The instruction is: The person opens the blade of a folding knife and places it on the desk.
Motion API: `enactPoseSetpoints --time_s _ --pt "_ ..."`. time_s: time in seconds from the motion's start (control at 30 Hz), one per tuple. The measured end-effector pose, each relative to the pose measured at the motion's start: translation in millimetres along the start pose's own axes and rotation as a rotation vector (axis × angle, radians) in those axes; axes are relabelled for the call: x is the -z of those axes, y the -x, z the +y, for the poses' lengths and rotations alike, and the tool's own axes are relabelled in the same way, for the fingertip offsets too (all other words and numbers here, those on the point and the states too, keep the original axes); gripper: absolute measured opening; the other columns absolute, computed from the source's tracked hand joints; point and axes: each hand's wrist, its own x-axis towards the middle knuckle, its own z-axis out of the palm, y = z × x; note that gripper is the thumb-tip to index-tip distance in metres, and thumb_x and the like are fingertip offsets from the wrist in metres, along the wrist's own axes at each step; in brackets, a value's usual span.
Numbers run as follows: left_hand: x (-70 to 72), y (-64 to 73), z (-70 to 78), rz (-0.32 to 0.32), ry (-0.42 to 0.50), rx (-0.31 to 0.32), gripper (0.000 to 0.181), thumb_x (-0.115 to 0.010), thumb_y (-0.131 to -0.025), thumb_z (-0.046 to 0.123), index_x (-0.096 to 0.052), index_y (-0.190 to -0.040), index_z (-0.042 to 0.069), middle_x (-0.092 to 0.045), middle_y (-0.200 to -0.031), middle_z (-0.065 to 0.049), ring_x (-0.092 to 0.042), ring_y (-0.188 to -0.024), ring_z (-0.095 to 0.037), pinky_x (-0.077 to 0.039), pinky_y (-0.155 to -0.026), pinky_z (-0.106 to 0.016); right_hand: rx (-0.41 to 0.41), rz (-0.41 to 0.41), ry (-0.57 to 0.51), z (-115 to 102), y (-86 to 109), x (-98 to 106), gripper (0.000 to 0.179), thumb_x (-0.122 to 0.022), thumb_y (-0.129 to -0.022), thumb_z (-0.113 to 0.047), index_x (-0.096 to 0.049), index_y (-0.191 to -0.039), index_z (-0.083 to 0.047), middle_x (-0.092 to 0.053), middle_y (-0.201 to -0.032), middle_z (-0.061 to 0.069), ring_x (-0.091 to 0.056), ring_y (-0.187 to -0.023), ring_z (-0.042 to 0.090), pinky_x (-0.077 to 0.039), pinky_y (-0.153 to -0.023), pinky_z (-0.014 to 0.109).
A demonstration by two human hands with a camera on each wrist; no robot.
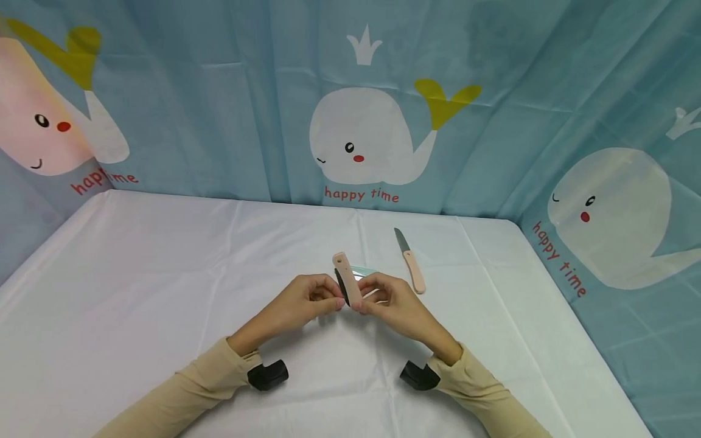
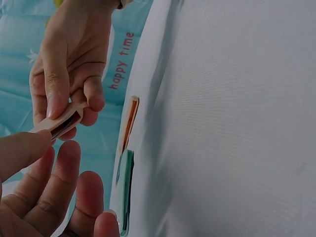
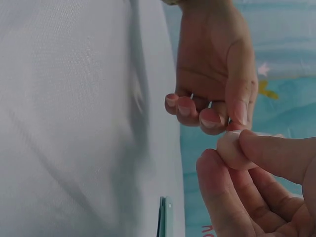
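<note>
Between both hands is a folding knife with a pale pink handle (image 1: 347,275), tilted, its dark blade (image 1: 341,285) lying close along the handle's left side. My left hand (image 1: 311,298) pinches it from the left with thumb and fingertips near the blade's lower end. From the other side my right hand (image 1: 395,304) grips the handle's lower end between thumb and fingers. In the left wrist view the handle's slot shows dark beside the right thumb (image 2: 55,91). Fingers cover much of the knife in the right wrist view.
A second pink-handled knife (image 1: 414,271) lies unfolded on the white tabletop (image 1: 164,261), right of the hands. Behind the hands lies a teal-handled object (image 1: 362,271), partly hidden. Blue whale-print curtains (image 1: 263,121) border the table at the back and sides.
</note>
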Motion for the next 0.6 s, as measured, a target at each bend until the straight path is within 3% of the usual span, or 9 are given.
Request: enactPoseSetpoints --time_s 0.23,0.6 --pt "-0.9 -1.5 0.9 -0.010 0.003 0.005 0.015 -0.064 -0.096 0.021 -0.068 -0.098 0.006 -0.072 -0.090 -0.014 -0.062 -0.077 -0.021 -0.048 -0.065 -0.024 0.011 -0.024 -0.055 -0.3 0.8 -1.1 0.029 -0.069 -0.091 -0.009 -0.063 -0.117 0.001 -0.069 -0.110 0.019 -0.073 -0.089 0.022 -0.059 -0.077 0.033" --pt "-1.6 1.7 3.4 -0.001 -0.035 0.025 0.014 -0.063 -0.096 0.019 -0.068 -0.094 0.006 -0.074 -0.087 -0.010 -0.061 -0.075 -0.016 -0.050 -0.059 -0.027 0.011 -0.033 -0.045 -0.4 1.4 -2.2 0.026 -0.071 -0.089 -0.008 -0.065 -0.113 -0.002 -0.070 -0.105 0.015 -0.073 -0.086 0.021 -0.060 -0.076 0.038"
